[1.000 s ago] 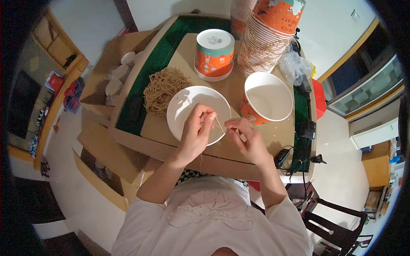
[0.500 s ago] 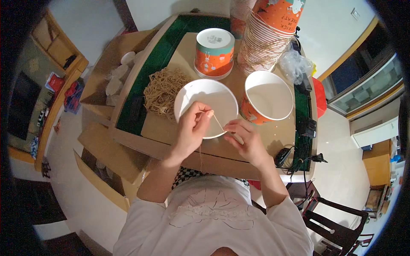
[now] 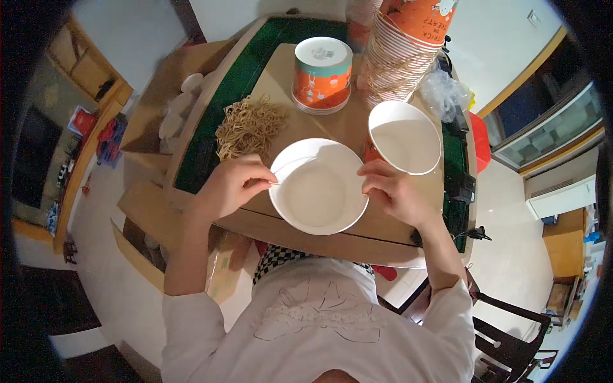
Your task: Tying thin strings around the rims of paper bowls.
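A white-lined paper bucket [image 3: 319, 220] is between my hands at the table's near edge, its mouth toward me. My left hand [image 3: 233, 185] is closed in a pinch at its left rim, with a thin piece of cord showing at the fingertips. A faint strand curves inside the bucket by that rim. At the right rim, my right hand [image 3: 396, 191] has thumb and fingers closed on the edge; any cord there is hidden. Beyond my left hand lies a pile of tan cord [image 3: 249, 127]. A second open bucket [image 3: 408, 137] stands beyond my right hand.
An upside-down orange and green bucket [image 3: 322, 80] sits farther back. Behind the open bucket rises a tall nested stack [image 3: 402, 57], beside a clear plastic bag [image 3: 444, 96]. Black adapters [image 3: 461, 188] lie along the right edge. Cardboard boxes [image 3: 147, 127] stand left of the table.
My hands have spread from close together over the bucket, with cord stretched between them, to opposite rims. The bucket has moved nearer me and slightly right.
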{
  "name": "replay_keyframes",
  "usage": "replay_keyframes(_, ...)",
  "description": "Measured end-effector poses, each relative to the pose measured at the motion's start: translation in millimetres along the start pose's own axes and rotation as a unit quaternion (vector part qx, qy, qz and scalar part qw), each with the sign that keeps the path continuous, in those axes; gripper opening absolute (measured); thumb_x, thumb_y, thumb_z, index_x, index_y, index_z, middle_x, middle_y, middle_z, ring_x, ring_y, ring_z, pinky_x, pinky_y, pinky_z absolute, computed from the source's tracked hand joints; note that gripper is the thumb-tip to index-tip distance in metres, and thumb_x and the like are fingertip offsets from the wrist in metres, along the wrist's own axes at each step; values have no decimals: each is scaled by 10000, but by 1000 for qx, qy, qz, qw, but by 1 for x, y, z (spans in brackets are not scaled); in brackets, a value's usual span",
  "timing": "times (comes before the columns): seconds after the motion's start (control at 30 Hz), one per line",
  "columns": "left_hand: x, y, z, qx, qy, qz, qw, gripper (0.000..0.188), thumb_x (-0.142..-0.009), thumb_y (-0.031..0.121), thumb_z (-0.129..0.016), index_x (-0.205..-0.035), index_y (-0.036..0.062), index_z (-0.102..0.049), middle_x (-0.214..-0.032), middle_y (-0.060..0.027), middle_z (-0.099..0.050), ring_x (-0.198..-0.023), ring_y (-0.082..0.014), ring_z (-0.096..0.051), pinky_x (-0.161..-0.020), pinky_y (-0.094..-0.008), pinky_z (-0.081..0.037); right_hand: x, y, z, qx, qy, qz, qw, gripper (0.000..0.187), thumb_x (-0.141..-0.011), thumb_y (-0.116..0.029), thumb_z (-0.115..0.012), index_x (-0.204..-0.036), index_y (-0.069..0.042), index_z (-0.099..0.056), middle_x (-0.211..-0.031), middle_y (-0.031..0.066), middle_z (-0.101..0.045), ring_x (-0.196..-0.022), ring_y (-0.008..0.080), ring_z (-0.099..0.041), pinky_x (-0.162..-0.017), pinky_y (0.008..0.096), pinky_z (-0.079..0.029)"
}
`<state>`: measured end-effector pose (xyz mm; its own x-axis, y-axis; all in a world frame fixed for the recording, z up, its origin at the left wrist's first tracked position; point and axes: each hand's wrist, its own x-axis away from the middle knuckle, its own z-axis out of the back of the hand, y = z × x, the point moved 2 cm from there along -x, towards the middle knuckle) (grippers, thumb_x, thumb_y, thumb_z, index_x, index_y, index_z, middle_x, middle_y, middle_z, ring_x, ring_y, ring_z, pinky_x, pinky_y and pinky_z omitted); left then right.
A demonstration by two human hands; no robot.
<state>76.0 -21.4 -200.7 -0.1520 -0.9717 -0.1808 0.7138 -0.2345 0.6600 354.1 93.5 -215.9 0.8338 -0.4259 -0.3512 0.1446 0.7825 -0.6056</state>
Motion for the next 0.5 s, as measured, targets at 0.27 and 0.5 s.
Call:
replay_keyframes(0.27, 19, 7, -23, 77, -88, -42, 992, 108, -794, 56, -656, -896, 21, -664, -848, -109, -634, -774, -243, -623, -674, -328, -488, -75, 23, -11, 165, -112, 10, 980, 74, -700, 30, -589, -763, 4, -561, -999, 151, -603, -817, 333, -608, -670, 400, -496)
replay_keyframes(0.5, -4, 38, -71, 394, -59, 95, 912, 137, -885, 94, -594, -979, 14, -654, -833, -34, -637, -700, -82, -573, -604, -221, -449, -140, 34, -17, 33, -210, 14, 977, 244, -657, 111, -489, -857, 11, -587, -902, 138, -610, -799, 264, -609, -690, 355, -483)
